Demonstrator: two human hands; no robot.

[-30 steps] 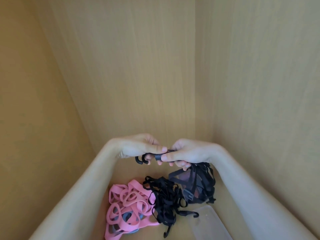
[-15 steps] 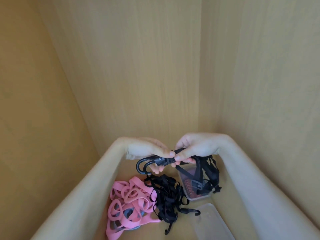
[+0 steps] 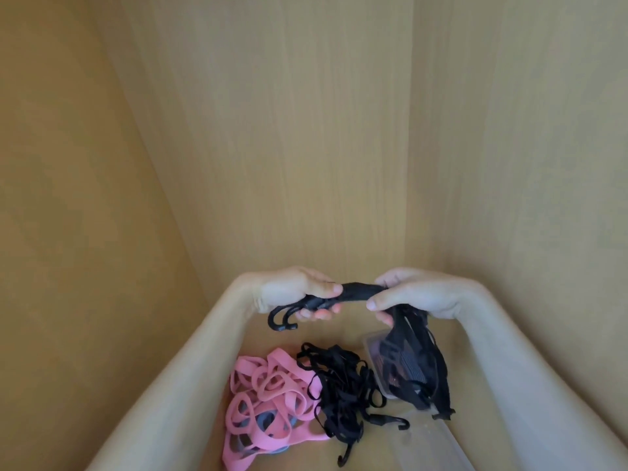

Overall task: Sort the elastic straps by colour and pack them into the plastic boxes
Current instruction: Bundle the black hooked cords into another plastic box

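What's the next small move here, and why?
Probably lower the black strap into the clear box below the right hand: both hands grip it bunched, hooks together at the left hand, and its tail hangs over that box of black straps.

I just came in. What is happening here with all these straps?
A person is holding a black strap with both hands. The left hand grips the end with the hooks, and the right hand pinches the other part, from which more black strap hangs over a clear plastic box. A pile of black straps and a pile of pink straps lie loose on the wooden surface, not yet packed.
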